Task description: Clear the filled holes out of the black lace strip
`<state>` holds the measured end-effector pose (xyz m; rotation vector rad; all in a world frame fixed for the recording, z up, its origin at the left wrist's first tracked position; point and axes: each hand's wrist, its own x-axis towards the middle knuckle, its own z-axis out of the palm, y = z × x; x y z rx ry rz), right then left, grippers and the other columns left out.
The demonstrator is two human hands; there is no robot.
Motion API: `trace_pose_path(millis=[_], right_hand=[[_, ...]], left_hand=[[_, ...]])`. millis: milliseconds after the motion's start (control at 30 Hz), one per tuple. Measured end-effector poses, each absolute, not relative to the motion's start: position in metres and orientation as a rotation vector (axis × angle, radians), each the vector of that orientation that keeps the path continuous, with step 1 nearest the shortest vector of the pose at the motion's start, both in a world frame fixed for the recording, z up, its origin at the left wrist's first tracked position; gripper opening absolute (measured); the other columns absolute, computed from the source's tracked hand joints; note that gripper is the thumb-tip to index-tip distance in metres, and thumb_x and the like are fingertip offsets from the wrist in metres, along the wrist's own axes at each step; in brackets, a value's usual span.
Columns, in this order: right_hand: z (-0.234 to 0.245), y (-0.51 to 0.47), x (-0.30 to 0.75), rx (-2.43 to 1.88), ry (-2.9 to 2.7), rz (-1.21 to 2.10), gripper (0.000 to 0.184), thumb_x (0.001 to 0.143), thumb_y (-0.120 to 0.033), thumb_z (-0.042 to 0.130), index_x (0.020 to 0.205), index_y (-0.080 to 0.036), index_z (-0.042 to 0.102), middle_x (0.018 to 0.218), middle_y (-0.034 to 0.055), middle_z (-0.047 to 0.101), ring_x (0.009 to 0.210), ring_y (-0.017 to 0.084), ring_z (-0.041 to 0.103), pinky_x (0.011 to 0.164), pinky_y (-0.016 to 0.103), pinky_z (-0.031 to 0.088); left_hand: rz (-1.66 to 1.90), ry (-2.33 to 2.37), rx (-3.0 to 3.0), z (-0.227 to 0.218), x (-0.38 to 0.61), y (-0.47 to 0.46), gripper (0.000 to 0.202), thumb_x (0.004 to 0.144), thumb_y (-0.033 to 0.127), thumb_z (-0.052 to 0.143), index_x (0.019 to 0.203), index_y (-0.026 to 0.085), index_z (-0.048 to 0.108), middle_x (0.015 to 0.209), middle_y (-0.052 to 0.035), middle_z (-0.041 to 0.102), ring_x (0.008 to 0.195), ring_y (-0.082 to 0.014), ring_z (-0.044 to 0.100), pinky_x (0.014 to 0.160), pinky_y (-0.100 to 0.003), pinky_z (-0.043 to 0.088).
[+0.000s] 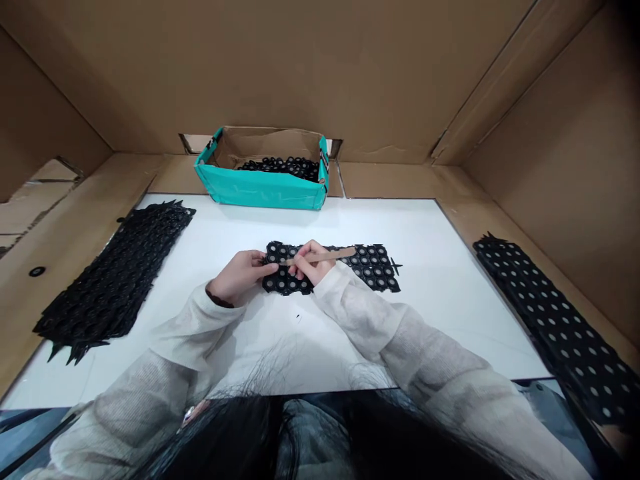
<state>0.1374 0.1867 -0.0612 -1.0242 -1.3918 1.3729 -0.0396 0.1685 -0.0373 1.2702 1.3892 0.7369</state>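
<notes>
A black sheet of moulded ring-shaped parts (pixel 373 270) lies flat on the white board in front of me, with pale round centres in its rows. My left hand (pixel 243 275) grips the left edge of that sheet, thumb on top and fingers behind. In my right hand (pixel 314 260) is a flat wooden stick (pixel 343 254), held like a pen, its tip pointing left over the sheet near my left thumb. Part of the sheet's middle is hidden by my right hand. A small black cross-shaped scrap (pixel 396 266) sits at the sheet's right end.
A teal-taped cardboard box (pixel 265 190) with loose black rings (pixel 287 167) stands at the back. Stacked black sheets (pixel 117 273) lie at the left; another stack with pale dots (pixel 555 320) lies at the right. One ring (pixel 37 271) rests far left. Cardboard walls surround the white board (pixel 400 220).
</notes>
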Motion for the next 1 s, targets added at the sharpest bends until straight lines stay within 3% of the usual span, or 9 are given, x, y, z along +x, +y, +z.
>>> trace_pose_path(millis=[133,300,567,767,900,1000], right_hand=[[-0.06,0.18,0.139,-1.088,-1.493,1.341,0.024,0.069,-0.03,0.061,0.064,-0.021,0.039,0.055,-0.0034,0.057,0.05,0.01,0.054,0.048,0.022,0.04],[-0.063,0.18,0.14,-1.141,-1.586,1.314,0.02,0.066,-0.026,0.061,0.062,-0.02,0.043,0.055,-0.0043,0.052,0.05,0.009,0.049,0.046,0.02,0.035],[-0.066,0.179,0.137,-1.184,-1.677,1.244,0.023,0.068,-0.034,0.063,0.063,-0.02,0.045,0.055,-0.004,0.053,0.054,0.01,0.051,0.05,0.021,0.035],[-0.064,0.171,0.123,-1.279,-1.747,1.029,0.02,0.069,-0.035,0.061,0.063,-0.021,0.048,0.056,-0.0049,0.055,0.055,0.011,0.049,0.054,0.023,0.035],[-0.062,0.18,0.125,-1.217,-1.479,1.261,0.022,0.07,-0.035,0.058,0.063,-0.021,0.043,0.057,-0.0037,0.061,0.055,0.011,0.055,0.054,0.023,0.039],[-0.062,0.19,0.132,-1.156,-1.176,1.377,0.023,0.069,-0.029,0.055,0.06,-0.021,0.035,0.048,-0.0056,0.058,0.048,0.01,0.054,0.05,0.021,0.038]], left_hand=[[0.577,1.521,1.452,-0.035,-0.047,0.167,0.021,0.067,0.034,0.062,0.065,0.016,0.05,0.054,0.0014,0.054,0.051,-0.0142,0.055,0.05,-0.026,0.039],[0.487,1.606,1.535,-0.037,-0.047,0.167,0.021,0.072,0.036,0.055,0.066,0.018,0.049,0.057,0.0003,0.057,0.051,-0.0165,0.058,0.051,-0.027,0.042],[0.467,1.806,1.725,-0.031,-0.033,0.158,0.017,0.078,0.031,0.047,0.065,0.02,0.042,0.053,0.0,0.057,0.053,-0.0175,0.056,0.054,-0.027,0.037],[0.508,1.913,1.848,-0.023,-0.02,0.146,0.014,0.081,0.029,0.043,0.072,0.02,0.049,0.056,-0.0013,0.058,0.058,-0.0196,0.056,0.058,-0.029,0.035],[0.61,1.887,1.824,-0.026,-0.024,0.151,0.012,0.08,0.031,0.046,0.075,0.02,0.048,0.054,0.0007,0.056,0.053,-0.0173,0.054,0.056,-0.028,0.035],[0.651,1.784,1.613,-0.03,-0.031,0.158,0.013,0.079,0.032,0.049,0.076,0.019,0.047,0.054,0.0022,0.055,0.045,-0.0146,0.052,0.051,-0.027,0.038]])
